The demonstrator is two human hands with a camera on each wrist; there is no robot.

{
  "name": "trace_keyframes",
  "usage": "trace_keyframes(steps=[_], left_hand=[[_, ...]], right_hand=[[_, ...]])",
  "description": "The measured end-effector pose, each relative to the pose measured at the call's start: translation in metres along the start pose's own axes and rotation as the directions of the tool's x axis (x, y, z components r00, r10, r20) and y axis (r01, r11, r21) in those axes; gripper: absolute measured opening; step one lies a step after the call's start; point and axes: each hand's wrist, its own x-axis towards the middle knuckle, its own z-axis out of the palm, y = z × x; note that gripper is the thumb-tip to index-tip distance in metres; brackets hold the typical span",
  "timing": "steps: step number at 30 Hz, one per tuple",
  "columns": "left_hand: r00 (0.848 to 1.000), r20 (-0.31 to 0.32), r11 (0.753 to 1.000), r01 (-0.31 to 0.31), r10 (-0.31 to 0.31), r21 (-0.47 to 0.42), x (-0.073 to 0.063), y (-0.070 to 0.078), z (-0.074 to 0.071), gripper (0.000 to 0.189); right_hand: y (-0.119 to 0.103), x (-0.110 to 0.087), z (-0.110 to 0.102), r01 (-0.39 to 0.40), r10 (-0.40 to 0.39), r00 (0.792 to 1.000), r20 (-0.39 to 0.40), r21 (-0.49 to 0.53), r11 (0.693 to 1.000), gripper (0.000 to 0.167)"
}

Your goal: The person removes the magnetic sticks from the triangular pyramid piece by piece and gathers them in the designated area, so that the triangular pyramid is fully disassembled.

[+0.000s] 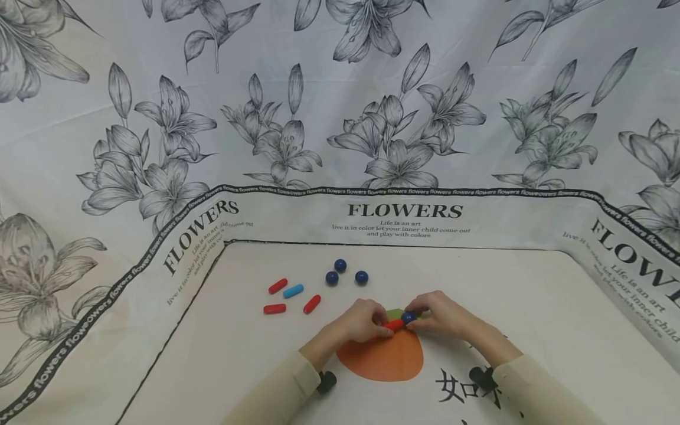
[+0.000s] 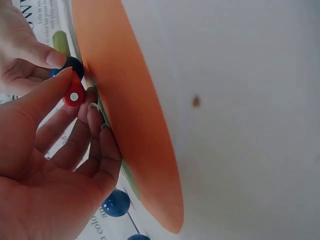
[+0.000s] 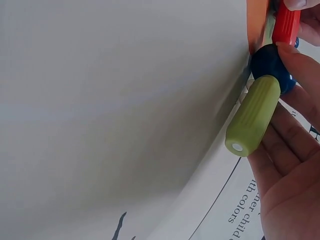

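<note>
My left hand (image 1: 363,321) pinches a short red rod (image 2: 74,95) between thumb and fingers. With thumb and fingertips, my right hand (image 1: 443,316) holds a dark blue ball (image 1: 408,317). The red rod's far end meets the ball. From another side of the ball sticks out a ribbed green rod (image 3: 253,115), its free end showing a white dot in the right wrist view. Both hands are close together above the top of an orange printed shape (image 1: 382,357) on the white tablecloth (image 1: 478,271). Fingers partly hide the ball and the red rod.
Left of the hands lie several red rods, one of them a red rod (image 1: 274,309) nearest the left, and a light blue rod (image 1: 293,291). Three blue balls, including a blue ball (image 1: 362,277), sit farther back. A flower-printed curtain (image 1: 393,130) rises behind the table.
</note>
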Motion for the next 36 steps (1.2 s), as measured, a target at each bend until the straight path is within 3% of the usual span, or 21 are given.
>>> trace_keyframes(steps=[8,14,22,29,36], left_hand=[[1.000,0.027,1.000,0.004,-0.003,-0.017,-0.002,-0.003,-0.003,0.011],[1.000,-0.026,1.000,0.004,-0.004,0.002,-0.013,-0.007,-0.009,0.011],[0.987,-0.110,0.993,0.116,-0.118,-0.026,-0.048,-0.027,-0.031,0.015],[0.975,-0.184,0.988,0.137,-0.123,0.067,-0.081,-0.060,-0.053,0.019],[0.963,-0.228,0.985,0.161,-0.142,0.067,-0.105,-0.086,-0.071,0.022]], right_hand=[[0.000,0.002,0.001,-0.024,0.024,1.000,-0.001,-0.018,1.000,0.025],[0.000,0.003,0.002,-0.025,0.025,1.000,0.004,-0.019,1.000,0.025],[-0.003,0.002,0.002,-0.048,0.048,0.999,0.001,-0.001,0.999,0.025],[-0.005,0.001,0.002,-0.056,0.056,0.998,-0.003,0.003,0.998,0.025],[-0.006,0.000,0.002,-0.079,0.079,0.997,-0.005,0.002,0.997,0.026]])
